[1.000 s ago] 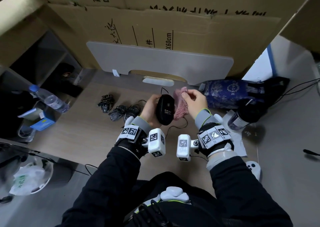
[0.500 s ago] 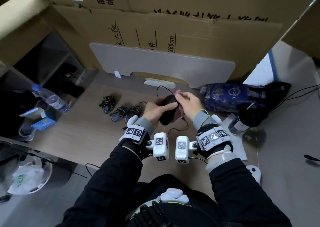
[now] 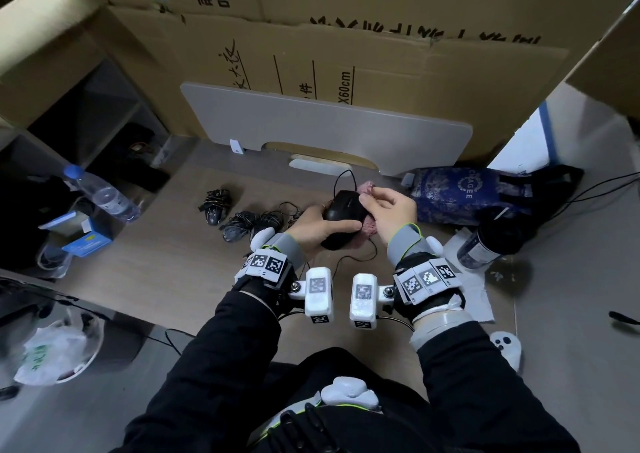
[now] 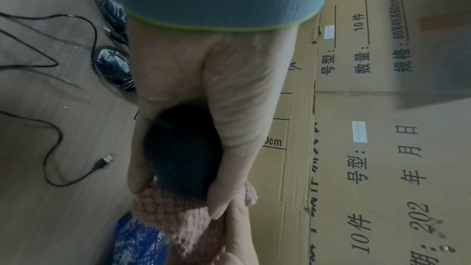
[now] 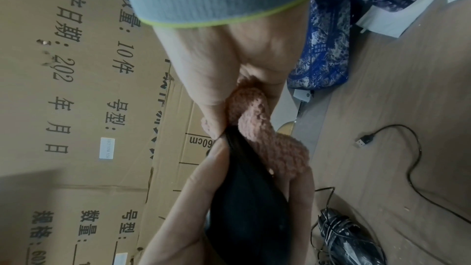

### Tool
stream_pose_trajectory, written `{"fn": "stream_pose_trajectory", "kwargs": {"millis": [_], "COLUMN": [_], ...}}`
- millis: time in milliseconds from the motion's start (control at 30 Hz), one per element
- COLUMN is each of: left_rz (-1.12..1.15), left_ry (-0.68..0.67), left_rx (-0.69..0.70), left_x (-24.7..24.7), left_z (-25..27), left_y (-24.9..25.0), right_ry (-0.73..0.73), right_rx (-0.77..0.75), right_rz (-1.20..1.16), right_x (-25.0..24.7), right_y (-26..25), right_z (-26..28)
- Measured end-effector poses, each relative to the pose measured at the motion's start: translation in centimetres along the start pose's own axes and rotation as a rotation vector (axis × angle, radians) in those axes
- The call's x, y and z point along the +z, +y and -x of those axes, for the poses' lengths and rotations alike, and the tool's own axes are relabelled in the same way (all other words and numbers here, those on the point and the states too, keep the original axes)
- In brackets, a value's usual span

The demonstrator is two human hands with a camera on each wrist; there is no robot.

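Observation:
A black wired mouse (image 3: 343, 217) is held above the wooden floor, top side up. My left hand (image 3: 318, 226) grips it from below and the left, thumb across its rear. A pink fuzzy cloth (image 3: 369, 231) lies against the mouse's right side. My right hand (image 3: 388, 207) pinches that cloth at the mouse's front right edge. In the left wrist view the mouse (image 4: 183, 156) sits in the curled fingers with the cloth (image 4: 183, 221) beyond it. In the right wrist view thumb and finger pinch the cloth (image 5: 260, 124) against the mouse (image 5: 244, 198). The mouse cable trails to a USB plug (image 4: 103, 161).
Three other mice wrapped in their cables (image 3: 242, 217) lie on the floor to the left. A blue patterned bag (image 3: 460, 193) and a dark jar (image 3: 485, 241) lie to the right, on white paper. Cardboard boxes (image 3: 346, 72) and a grey board (image 3: 325, 127) stand behind. A water bottle (image 3: 100, 193) is at left.
A second ago the left hand held the mouse with its underside toward me. The mouse now shows its top side, and the right hand has brought the cloth against its right side.

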State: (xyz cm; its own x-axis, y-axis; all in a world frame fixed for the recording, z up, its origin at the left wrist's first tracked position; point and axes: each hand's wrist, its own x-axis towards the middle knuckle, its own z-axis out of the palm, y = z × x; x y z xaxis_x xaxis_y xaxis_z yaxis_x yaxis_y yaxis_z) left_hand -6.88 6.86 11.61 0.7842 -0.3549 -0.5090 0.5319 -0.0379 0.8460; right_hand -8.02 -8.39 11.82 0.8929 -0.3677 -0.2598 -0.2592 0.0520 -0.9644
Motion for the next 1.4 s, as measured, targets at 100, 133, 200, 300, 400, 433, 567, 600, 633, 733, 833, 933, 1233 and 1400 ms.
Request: {"fn": "stream_pose_trajectory", "kwargs": {"millis": [100,133,200,300,400,433,567,600,633,733,833,933,1233,1400], "left_rz": [-0.005,-0.006,-0.003,-0.005,-0.037,-0.059,-0.197,-0.235,-0.278,-0.398,-0.465,-0.455,-0.159,-0.061], "left_ry": [0.033,0.038,0.041,0.064,0.128,0.133,0.088,0.079,0.069,0.044,0.053,0.032,0.020,-0.054], "left_rx": [-0.010,-0.013,-0.019,-0.020,0.001,0.016,0.051,0.062,0.075,0.100,0.100,0.058,-0.004,-0.060], "left_x": [-0.1,-0.1,0.0,0.0,-0.3,-0.4,-0.2,-0.1,-0.1,-0.6,-1.0,-0.9,-0.9,-0.6], "left_z": [0.1,0.1,0.1,0.0,0.0,0.0,0.1,0.2,0.2,0.0,-0.1,0.3,0.7,0.9], "left_y": [0.0,0.0,-0.1,0.0,-0.1,-0.2,-0.4,-0.4,-0.3,-0.2,-0.2,-0.5,0.9,-0.4], "right_ry": [0.024,0.026,0.039,0.029,-0.022,-0.055,-0.271,-0.323,-0.358,-0.319,-0.267,-0.163,0.034,0.116], "right_rx": [-0.026,-0.036,-0.061,-0.100,-0.147,-0.152,-0.166,-0.192,-0.212,-0.238,-0.220,-0.211,-0.163,-0.202], "right_rz": [-0.029,-0.022,0.023,0.030,-0.005,-0.009,0.158,0.203,0.256,0.379,0.380,0.371,0.143,0.074], "right_x": [-0.3,-0.3,-0.2,0.0,0.0,0.1,0.4,0.5,0.6,0.9,1.1,0.7,-0.5,-0.5], "right_y": [0.1,0.0,-0.2,-0.2,-0.7,-0.9,-1.6,-1.5,-1.4,-0.9,-0.6,-0.6,0.4,-0.4], "right_z": [-0.1,0.0,-0.1,0.2,0.9,1.2,1.6,1.6,1.6,1.2,0.9,0.5,-0.2,-0.3]}}
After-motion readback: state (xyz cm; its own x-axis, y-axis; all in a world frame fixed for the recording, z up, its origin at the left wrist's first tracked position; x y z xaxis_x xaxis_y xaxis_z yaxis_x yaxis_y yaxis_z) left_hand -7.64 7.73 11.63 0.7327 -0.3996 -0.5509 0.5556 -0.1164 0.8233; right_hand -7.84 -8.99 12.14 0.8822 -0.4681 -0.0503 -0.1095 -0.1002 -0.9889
